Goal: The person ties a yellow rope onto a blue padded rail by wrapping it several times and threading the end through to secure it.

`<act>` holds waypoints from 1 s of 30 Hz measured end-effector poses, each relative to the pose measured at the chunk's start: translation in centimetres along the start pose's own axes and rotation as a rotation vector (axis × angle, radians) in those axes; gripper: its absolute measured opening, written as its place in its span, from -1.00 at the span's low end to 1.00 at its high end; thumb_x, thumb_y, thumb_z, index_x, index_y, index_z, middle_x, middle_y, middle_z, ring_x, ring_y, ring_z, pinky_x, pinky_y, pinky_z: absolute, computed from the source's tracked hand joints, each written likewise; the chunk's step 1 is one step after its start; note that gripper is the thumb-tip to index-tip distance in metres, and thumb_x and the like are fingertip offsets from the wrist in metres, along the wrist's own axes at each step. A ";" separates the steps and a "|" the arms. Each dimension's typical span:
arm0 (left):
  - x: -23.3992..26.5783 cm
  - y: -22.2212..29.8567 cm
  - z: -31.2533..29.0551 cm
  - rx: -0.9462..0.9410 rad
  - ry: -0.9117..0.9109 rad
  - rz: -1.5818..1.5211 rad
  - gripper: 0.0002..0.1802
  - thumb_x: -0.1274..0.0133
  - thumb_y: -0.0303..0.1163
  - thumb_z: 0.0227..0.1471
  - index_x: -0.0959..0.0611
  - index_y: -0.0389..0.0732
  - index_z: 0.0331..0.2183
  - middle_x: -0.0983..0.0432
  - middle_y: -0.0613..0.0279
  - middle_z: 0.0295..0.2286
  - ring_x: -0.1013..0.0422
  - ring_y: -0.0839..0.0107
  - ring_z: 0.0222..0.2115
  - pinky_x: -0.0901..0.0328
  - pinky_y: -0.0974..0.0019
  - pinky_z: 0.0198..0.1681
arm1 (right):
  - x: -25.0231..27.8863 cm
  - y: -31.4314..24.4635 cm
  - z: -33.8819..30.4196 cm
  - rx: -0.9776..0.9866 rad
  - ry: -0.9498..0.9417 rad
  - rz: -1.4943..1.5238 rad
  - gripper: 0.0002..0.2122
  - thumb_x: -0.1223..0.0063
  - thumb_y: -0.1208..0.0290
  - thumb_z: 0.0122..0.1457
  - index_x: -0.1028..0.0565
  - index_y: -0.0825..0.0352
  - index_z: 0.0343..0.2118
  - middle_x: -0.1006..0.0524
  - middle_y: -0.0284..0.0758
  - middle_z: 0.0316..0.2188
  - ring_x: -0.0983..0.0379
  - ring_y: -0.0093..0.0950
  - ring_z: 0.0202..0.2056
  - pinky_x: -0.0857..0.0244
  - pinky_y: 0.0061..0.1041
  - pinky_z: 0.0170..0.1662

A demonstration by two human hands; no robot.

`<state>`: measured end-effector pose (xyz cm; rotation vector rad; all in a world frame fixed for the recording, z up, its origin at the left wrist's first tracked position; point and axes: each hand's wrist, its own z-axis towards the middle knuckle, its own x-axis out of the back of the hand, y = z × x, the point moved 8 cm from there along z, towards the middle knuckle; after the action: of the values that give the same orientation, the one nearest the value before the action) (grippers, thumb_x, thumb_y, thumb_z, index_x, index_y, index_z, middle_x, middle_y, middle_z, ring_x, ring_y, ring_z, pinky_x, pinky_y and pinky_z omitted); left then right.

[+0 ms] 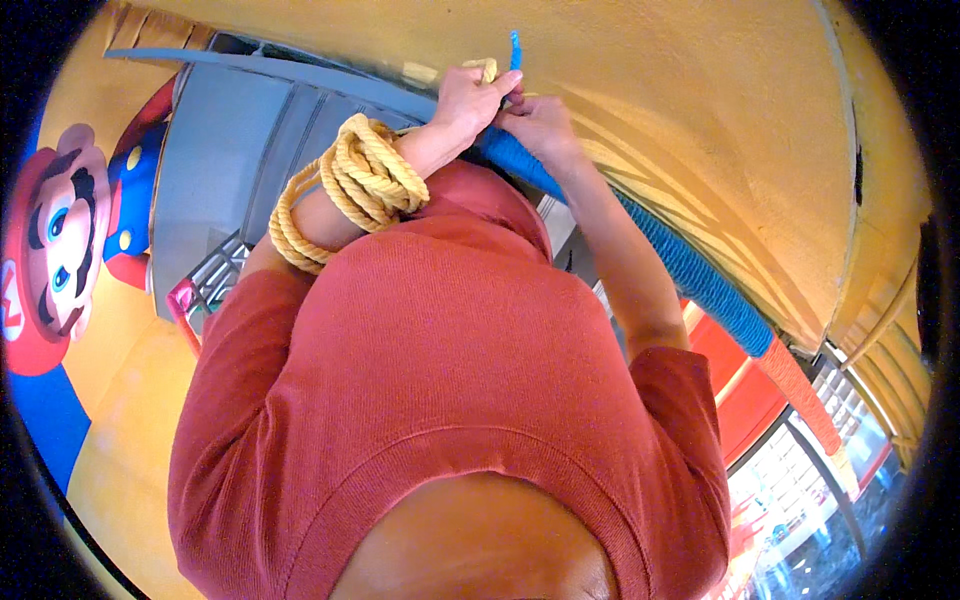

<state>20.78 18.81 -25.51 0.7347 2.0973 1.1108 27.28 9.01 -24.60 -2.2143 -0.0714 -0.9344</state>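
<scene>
A coil of thick yellow rope hangs around my left forearm in several loops. My left hand is closed, with a bend of the yellow rope showing above its fingers. Just past its thumb tip, a blue rope end sticks upward. My right hand is beside it, fingers pinched together close to the left fingertips; what lies between them is mostly hidden. Both hands are over a long curved bar, tightly wrapped in blue rope on the right and bare grey pipe on the left.
A yellow wall stands beyond the bar. Farther right, the bar's wrapping turns orange-red. At the left are grey panels, a metal rack and a painted cartoon figure in a red cap.
</scene>
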 end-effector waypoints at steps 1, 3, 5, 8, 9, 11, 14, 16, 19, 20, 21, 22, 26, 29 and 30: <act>-0.1 -0.2 0.1 -0.021 -0.001 0.002 -0.79 -0.08 -0.38 0.01 -0.61 -0.36 -0.50 -0.54 0.24 -0.53 -0.44 0.49 -0.49 -0.32 0.44 -0.43 | -0.1 -0.3 0.0 0.016 0.028 -0.033 -0.61 -0.09 0.04 -0.14 -0.57 0.34 -0.44 -0.54 -0.11 -0.54 -0.51 -0.20 -0.45 -0.35 -0.28 -0.34; -0.3 -0.6 0.4 -0.065 -0.003 0.007 -0.79 -0.09 -0.38 0.00 -0.61 -0.35 -0.50 -0.54 0.24 -0.54 -0.44 0.50 -0.49 -0.32 0.45 -0.45 | 0.1 -0.1 0.3 0.022 0.070 -0.071 -0.65 -0.07 0.11 -0.14 -0.56 0.36 -0.49 -0.53 -0.09 -0.56 -0.50 -0.17 -0.47 -0.35 -0.27 -0.36; -0.5 -1.7 1.0 -0.076 -0.018 0.062 -0.81 -0.09 -0.38 0.00 -0.62 -0.33 -0.49 -0.54 0.24 -0.54 -0.44 0.51 -0.49 -0.32 0.45 -0.45 | 0.1 0.9 0.9 -0.005 0.103 -0.079 -0.70 -0.05 0.16 -0.14 -0.55 0.37 -0.56 -0.51 -0.06 -0.58 -0.49 -0.15 -0.48 -0.35 -0.27 -0.37; 0.3 -2.2 1.2 -0.088 0.003 0.215 -0.83 -0.11 -0.37 -0.03 -0.62 -0.30 -0.45 -0.54 0.25 -0.53 -0.43 0.52 -0.48 -0.32 0.44 -0.42 | 0.0 1.4 1.9 -0.002 0.071 -0.141 -0.73 -0.09 0.21 -0.13 -0.53 0.38 -0.63 -0.51 -0.13 -0.63 -0.47 -0.25 -0.59 -0.32 -0.33 -0.46; 0.8 -2.1 1.2 -0.092 0.018 0.278 -0.83 -0.12 -0.36 -0.04 -0.63 -0.29 -0.44 -0.54 0.25 -0.52 -0.43 0.52 -0.47 -0.32 0.43 -0.40 | -0.3 2.1 1.9 -0.061 0.018 -0.057 -0.74 -0.11 0.23 -0.14 -0.52 0.38 -0.65 -0.51 -0.16 -0.66 -0.44 -0.31 -0.62 -0.29 -0.35 -0.50; 2.0 -0.8 -0.1 -0.134 0.040 0.438 -0.81 -0.15 -0.35 -0.08 -0.62 -0.27 -0.41 -0.54 0.25 -0.50 -0.42 0.52 -0.47 -0.32 0.42 -0.37 | -0.5 1.8 1.5 -0.174 -0.098 0.108 -0.76 -0.15 0.28 -0.15 -0.50 0.38 -0.69 -0.49 -0.22 -0.70 -0.39 -0.43 -0.68 -0.24 -0.40 -0.57; 1.9 -0.9 -1.3 -0.146 -0.111 0.507 -0.76 -0.20 -0.36 -0.16 -0.62 -0.26 -0.38 -0.55 0.21 -0.48 -0.43 0.47 -0.46 -0.33 0.39 -0.35 | -1.4 5.4 2.6 -0.274 -0.143 0.321 -0.80 -0.21 0.37 -0.19 -0.47 0.38 -0.72 -0.43 -0.30 -0.74 -0.31 -0.52 -0.71 -0.14 -0.44 -0.63; 1.6 -1.2 -2.4 -0.160 -0.178 0.477 -0.75 -0.23 -0.36 -0.22 -0.63 -0.26 -0.41 -0.57 0.14 -0.50 -0.49 0.36 -0.46 -0.35 0.35 -0.35 | -1.7 5.6 2.5 -0.378 -0.148 0.436 -0.83 -0.21 0.42 -0.21 -0.45 0.36 -0.71 -0.40 -0.33 -0.75 -0.28 -0.53 -0.71 -0.11 -0.44 -0.66; 1.7 -1.3 -2.9 -0.233 -0.146 0.505 -0.76 -0.24 -0.38 -0.22 -0.64 -0.24 -0.40 -0.57 0.12 -0.49 -0.49 0.36 -0.47 -0.35 0.35 -0.37 | -2.2 4.8 1.9 -0.483 -0.155 0.496 -0.87 -0.21 0.49 -0.23 -0.44 0.35 -0.67 -0.39 -0.34 -0.73 -0.26 -0.51 -0.70 -0.08 -0.42 -0.67; 1.7 -1.2 -3.0 -0.235 -0.132 0.505 -0.77 -0.24 -0.38 -0.22 -0.65 -0.24 -0.40 -0.56 0.12 -0.49 -0.49 0.35 -0.48 -0.35 0.34 -0.38 | -2.3 4.8 1.8 -0.506 -0.158 0.502 -0.88 -0.20 0.51 -0.24 -0.44 0.35 -0.66 -0.39 -0.34 -0.72 -0.25 -0.51 -0.70 -0.08 -0.41 -0.67; 1.6 -1.0 -3.1 -0.261 -0.139 0.543 -0.78 -0.24 -0.38 -0.22 -0.65 -0.24 -0.42 -0.56 0.12 -0.49 -0.49 0.34 -0.49 -0.35 0.34 -0.39 | -2.2 4.6 1.9 -0.481 -0.179 0.415 -0.90 -0.18 0.52 -0.20 -0.47 0.37 -0.60 -0.43 -0.32 -0.67 -0.30 -0.50 -0.66 -0.14 -0.44 -0.62; 1.6 -0.6 -3.1 -0.288 -0.148 0.584 -0.79 -0.24 -0.37 -0.22 -0.65 -0.23 -0.43 -0.56 0.12 -0.49 -0.49 0.33 -0.50 -0.34 0.33 -0.40 | -2.1 4.5 2.1 -0.455 -0.198 0.331 -0.91 -0.15 0.54 -0.16 -0.49 0.38 -0.54 -0.46 -0.30 -0.62 -0.34 -0.49 -0.62 -0.20 -0.47 -0.58; 1.5 -0.2 -3.0 -0.438 -0.153 0.587 -0.80 -0.24 -0.32 -0.21 -0.64 -0.22 -0.51 -0.52 0.08 -0.54 -0.46 0.22 -0.54 -0.31 0.27 -0.46 | -2.3 4.3 2.9 -0.312 -0.205 0.224 -0.92 -0.13 0.53 -0.13 -0.53 0.37 -0.51 -0.47 -0.34 -0.60 -0.31 -0.54 -0.61 -0.18 -0.53 -0.57; 1.5 -0.6 -2.5 -0.457 -0.196 0.760 -0.81 -0.24 -0.34 -0.20 -0.63 -0.21 -0.48 -0.43 0.11 -0.58 -0.36 0.27 -0.59 -0.25 0.28 -0.49 | -2.8 4.1 4.3 -0.094 -0.205 0.127 -0.87 -0.13 0.38 -0.13 -0.48 0.32 -0.63 -0.45 -0.35 -0.66 -0.29 -0.53 -0.65 -0.14 -0.46 -0.64; 1.4 -0.6 -2.5 -0.481 -0.191 0.779 -0.79 -0.23 -0.29 -0.19 -0.62 -0.21 -0.50 -0.43 0.07 -0.59 -0.37 0.19 -0.57 -0.24 0.24 -0.49 | -2.8 4.9 4.4 -0.112 -0.241 0.124 -0.86 -0.12 0.37 -0.12 -0.49 0.33 -0.63 -0.45 -0.35 -0.66 -0.30 -0.53 -0.64 -0.16 -0.47 -0.63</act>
<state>17.88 18.27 -25.31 1.3871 1.2962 1.7767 29.41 8.83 -31.43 -2.3962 0.0070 -0.6150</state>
